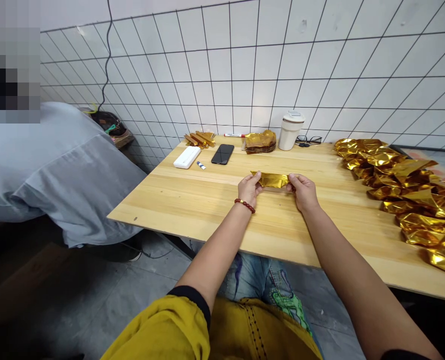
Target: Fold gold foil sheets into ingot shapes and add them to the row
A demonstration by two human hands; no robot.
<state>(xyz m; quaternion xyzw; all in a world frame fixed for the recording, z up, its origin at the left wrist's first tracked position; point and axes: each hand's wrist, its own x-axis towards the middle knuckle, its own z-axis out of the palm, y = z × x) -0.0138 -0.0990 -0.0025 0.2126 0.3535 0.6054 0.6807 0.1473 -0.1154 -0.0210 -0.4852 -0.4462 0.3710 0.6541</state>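
Observation:
A strip of folded gold foil paper [273, 180] is stretched level between my two hands, just above the wooden table [207, 200]. My left hand [249, 188] pinches its left end between thumb and fingers; a dark red bead bracelet circles that wrist. At the opposite end, my right hand [303, 190] is closed on the same foil with thumb and fingertips. Behind the strip lies a stack of gold foil sheets [260, 142]. Crumpled-looking folded gold foil pieces [406, 185] cover the table's right side in a long overlapping row.
Toward the back stand a white lidded cup [291, 131], black glasses [308, 140] and a red-white marker [234, 135]. A phone [223, 154], a white power bank [187, 157], a small blue-white item [201, 165] and narrow gold strips [200, 139] lie left. A person in grey [68, 165] sits beyond the table's left edge.

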